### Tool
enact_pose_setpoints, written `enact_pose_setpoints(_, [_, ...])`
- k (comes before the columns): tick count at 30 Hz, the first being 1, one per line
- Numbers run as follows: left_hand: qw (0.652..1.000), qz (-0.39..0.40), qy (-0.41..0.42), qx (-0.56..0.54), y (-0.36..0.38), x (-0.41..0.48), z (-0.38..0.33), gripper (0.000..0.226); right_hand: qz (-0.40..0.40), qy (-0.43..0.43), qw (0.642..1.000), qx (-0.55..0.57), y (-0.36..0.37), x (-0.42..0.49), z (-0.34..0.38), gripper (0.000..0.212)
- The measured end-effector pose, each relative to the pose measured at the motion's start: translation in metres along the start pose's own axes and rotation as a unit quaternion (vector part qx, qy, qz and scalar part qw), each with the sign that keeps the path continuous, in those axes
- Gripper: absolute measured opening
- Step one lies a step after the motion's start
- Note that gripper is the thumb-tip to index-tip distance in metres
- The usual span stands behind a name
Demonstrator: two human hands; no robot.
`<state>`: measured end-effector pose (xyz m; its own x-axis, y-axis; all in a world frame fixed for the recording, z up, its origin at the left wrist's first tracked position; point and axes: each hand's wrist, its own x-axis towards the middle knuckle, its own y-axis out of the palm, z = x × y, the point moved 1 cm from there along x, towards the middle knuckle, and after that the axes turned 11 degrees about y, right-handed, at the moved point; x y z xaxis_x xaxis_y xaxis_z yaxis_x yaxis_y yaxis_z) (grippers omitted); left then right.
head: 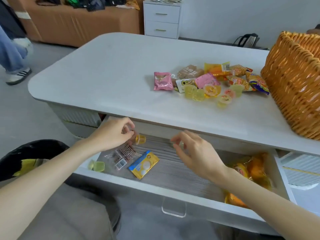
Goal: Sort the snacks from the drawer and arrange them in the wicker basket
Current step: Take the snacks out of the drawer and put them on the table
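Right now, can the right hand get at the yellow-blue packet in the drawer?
Probably yes. The yellow-blue packet lies uncovered on the drawer floor beside the right hand, nothing between them. Blur hides whether that hand holds anything. The left hand pinches an orange jelly cup.

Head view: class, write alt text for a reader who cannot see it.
A person's left hand pinches an orange jelly cup over an open drawer, right hand nearby. On the table above, snack packets and jelly cups lie beside a wicker basket.
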<state>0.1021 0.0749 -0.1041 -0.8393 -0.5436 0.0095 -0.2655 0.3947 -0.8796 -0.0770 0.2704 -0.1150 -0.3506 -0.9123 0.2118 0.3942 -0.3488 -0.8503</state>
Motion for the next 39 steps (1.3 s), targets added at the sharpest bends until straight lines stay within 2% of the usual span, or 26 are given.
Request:
enact_pose_setpoints(2, [0.994,0.093,-0.043,0.04,0.008,-0.004,0.023,0.032,0.092,0.011,0.996,-0.015,0.026,0.003,0.008,0.021])
enact_pose_setpoints(5, [0.973,0.199,-0.084,0.08,0.023,-0.009,0.046,0.054,0.238,0.014,0.969,-0.064,0.068,0.016,0.018,0.038])
enact_pose_setpoints(9, [0.954,0.259,-0.122,0.086,0.05,-0.006,0.058,0.068,0.36,0.005,0.923,-0.136,0.107,0.026,0.024,0.06])
enact_pose_setpoints(12, [0.941,0.277,-0.134,0.142,0.067,-0.001,0.066,0.083,0.369,-0.017,0.908,-0.199,0.117,0.026,0.016,0.066])
enact_pose_setpoints(16, [0.941,0.258,-0.154,0.153,0.08,0.001,0.066,0.1,0.309,-0.053,0.913,-0.26,0.115,0.022,-0.002,0.06])
enact_pose_setpoints(19, [0.943,0.266,-0.147,0.137,0.081,0.004,0.056,0.11,0.315,0.01,0.924,-0.218,0.104,0.019,-0.014,0.056])
enact_pose_setpoints(22, [0.943,0.274,-0.127,0.141,0.08,0.005,0.048,0.097,0.329,0.081,0.923,-0.182,0.094,0.013,-0.029,0.058])
enact_pose_setpoints(25, [0.953,0.264,-0.084,0.125,0.079,0.005,0.043,0.075,0.311,0.13,0.924,-0.182,0.085,0.008,-0.044,0.04])
enact_pose_setpoints(27, [0.957,0.271,-0.046,0.093,0.079,0.006,0.039,0.067,0.272,0.161,0.935,-0.162,0.074,0.008,-0.052,0.032])
enact_pose_setpoints(29, [0.957,0.281,-0.012,0.065,0.081,0.008,0.032,0.062,0.202,0.174,0.955,-0.129,0.061,0.01,-0.058,0.034])
enact_pose_setpoints(32, [0.961,0.261,0.044,0.079,0.085,0.012,0.019,0.049,0.137,0.169,0.968,-0.127,0.051,0.016,-0.068,0.028])
enact_pose_setpoints(35, [0.959,0.26,0.03,0.112,0.083,0.018,0.013,0.03,0.17,0.184,0.956,-0.151,0.056,0.025,-0.075,0.028])
enact_pose_setpoints(39, [0.957,0.268,-0.017,0.112,0.084,0.03,0.015,0.021,0.215,0.196,0.952,-0.093,0.07,0.034,-0.077,0.027])
